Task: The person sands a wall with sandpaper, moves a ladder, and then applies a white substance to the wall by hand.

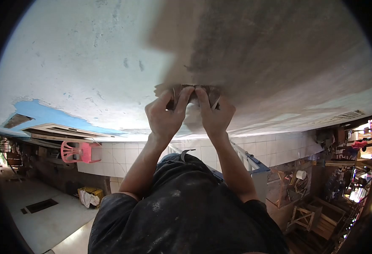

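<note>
Both hands press what looks like a folded sheet of sandpaper (pixel 212 94) against the wall (pixel 88 63). My left hand (pixel 165 116) grips its left side, fingers bent and thumb toward the middle. At the other side, my right hand (pixel 217 116) holds it in the same way, and the two thumbs nearly meet. The sheet's far edge lies along the wall, with its underside hidden. Pale plaster shows left of the hands, while a dark grey-brown patch or shadow spreads ahead and to the right.
Blue paint (pixel 63 114) shows at the wall's lower left. Below are a pink plastic chair (pixel 82 152), white floor tiles (pixel 112 158) and a yellow container (pixel 93 195). A blue-and-white ladder-like frame (pixel 253 163) stands close by my right arm. Wooden furniture (pixel 317 218) sits at lower right.
</note>
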A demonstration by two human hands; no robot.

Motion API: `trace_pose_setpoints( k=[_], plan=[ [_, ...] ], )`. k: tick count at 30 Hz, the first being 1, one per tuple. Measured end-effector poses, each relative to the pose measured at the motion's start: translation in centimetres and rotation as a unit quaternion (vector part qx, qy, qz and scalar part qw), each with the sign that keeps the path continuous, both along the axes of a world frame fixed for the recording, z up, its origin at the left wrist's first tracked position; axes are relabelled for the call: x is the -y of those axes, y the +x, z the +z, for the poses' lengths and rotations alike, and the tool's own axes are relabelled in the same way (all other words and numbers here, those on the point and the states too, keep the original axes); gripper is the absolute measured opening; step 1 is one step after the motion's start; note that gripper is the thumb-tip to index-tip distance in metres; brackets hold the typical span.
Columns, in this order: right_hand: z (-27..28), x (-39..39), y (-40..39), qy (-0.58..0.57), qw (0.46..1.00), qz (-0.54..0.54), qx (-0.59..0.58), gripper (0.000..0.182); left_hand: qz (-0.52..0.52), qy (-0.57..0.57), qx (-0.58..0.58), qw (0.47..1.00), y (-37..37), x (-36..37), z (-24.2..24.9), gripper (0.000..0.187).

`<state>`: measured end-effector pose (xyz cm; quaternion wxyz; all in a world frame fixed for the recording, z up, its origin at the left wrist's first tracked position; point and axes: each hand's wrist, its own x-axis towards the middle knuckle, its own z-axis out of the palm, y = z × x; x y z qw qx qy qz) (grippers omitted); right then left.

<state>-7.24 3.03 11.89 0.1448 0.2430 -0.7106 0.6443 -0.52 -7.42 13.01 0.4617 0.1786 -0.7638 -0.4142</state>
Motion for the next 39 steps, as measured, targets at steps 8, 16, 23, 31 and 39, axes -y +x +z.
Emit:
trace_pose_setpoints(
  k=[8,16,23,31,39],
  plan=[
    [4.6,0.1,0.0,0.008,1.000,-0.012,0.000,0.018,0.019,-0.031,-0.053,0.998,-0.6,0.1,4.0,0.036],
    [-0.4,0.6,-0.1,-0.022,0.999,-0.014,-0.047,0.018,-0.015,-0.010,0.031,0.999,0.5,0.3,0.4,0.018],
    [1.9,0.2,0.2,0.031,0.998,-0.033,-0.047,0.018,0.006,-0.050,-0.014,0.999,0.4,0.3,2.8,0.031],
    [1.3,0.4,-0.1,0.024,0.999,-0.017,-0.028,0.018,0.002,-0.021,0.008,1.000,0.4,0.6,2.3,0.032],
    [1.8,0.6,-0.2,0.031,0.997,-0.032,-0.057,0.018,0.008,-0.048,-0.022,0.999,0.4,0.4,2.7,0.031]
  ],
)
